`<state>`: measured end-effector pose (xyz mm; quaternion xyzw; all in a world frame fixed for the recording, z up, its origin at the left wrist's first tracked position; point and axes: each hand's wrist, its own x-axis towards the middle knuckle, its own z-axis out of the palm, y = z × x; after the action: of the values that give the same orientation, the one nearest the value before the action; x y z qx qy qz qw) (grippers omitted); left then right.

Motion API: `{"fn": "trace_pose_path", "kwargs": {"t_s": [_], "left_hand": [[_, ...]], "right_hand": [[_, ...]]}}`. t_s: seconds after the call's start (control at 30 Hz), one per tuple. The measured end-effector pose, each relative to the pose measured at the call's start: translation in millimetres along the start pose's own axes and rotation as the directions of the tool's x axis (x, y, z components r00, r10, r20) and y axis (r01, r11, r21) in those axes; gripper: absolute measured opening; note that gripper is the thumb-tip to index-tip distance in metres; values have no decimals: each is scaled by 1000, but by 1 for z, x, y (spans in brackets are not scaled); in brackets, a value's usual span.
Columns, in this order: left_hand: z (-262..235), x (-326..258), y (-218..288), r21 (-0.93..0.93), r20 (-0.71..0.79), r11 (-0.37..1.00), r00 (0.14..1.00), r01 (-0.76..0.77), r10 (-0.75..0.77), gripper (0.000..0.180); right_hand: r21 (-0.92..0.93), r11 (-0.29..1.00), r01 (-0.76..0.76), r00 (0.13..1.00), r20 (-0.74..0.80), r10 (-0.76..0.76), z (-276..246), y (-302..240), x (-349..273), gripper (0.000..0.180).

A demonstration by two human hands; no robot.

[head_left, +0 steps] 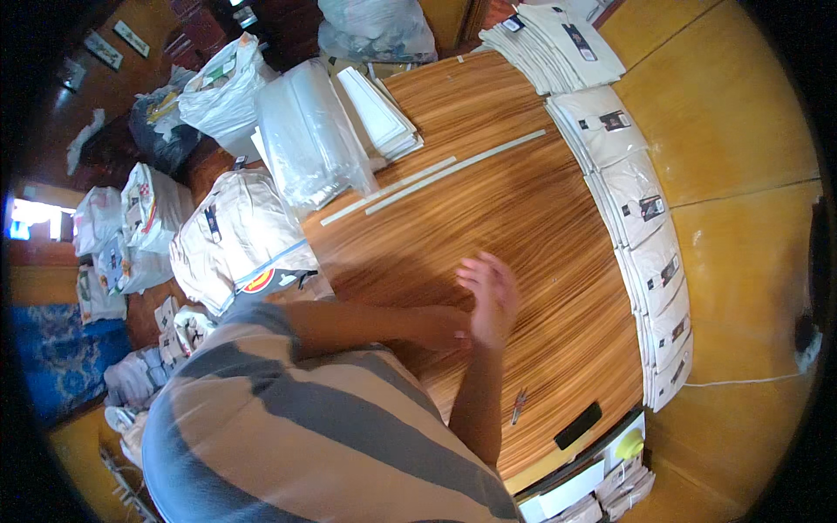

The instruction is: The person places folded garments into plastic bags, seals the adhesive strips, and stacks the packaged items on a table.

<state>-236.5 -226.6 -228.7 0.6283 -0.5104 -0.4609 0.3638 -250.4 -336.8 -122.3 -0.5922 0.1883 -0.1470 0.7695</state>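
My right hand (493, 301) is raised over the brown wood-grain table (558, 261), its fingers stretched out and apart, holding nothing. My left forearm crosses from the left. The left hand (440, 327) is right beside my right wrist, perhaps touching it; its fingers are mostly hidden in shadow. Nearer to me, by the right forearm, small thread snips (520, 406) lie on the table. A black phone (578, 425) rests close to the near right edge. Two pale strips (458, 170) run across the tabletop beyond my hands.
Packed white folded garments (628, 205) line the right edge, with more stacked (567, 48) at the far corner. Far left hold clear plastic bags (309, 131) and white sheets (379, 113). A loose garment pile (244, 231) sits left. Full white bags (153, 218) stand beyond it.
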Motion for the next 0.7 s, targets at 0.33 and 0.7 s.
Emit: {"fn": "trace_pose_path", "kwargs": {"t_s": [0.33,0.7], "left_hand": [[-189,-315,6,-269,-611,963,768,24,-190,22],[-366,-284,48,-244,-738,923,674,-297,21,29]], "right_hand": [[-110,965,-236,967,66,244,146,44,37,27],[14,934,-357,916,-190,353,101,36,56,30]]}}
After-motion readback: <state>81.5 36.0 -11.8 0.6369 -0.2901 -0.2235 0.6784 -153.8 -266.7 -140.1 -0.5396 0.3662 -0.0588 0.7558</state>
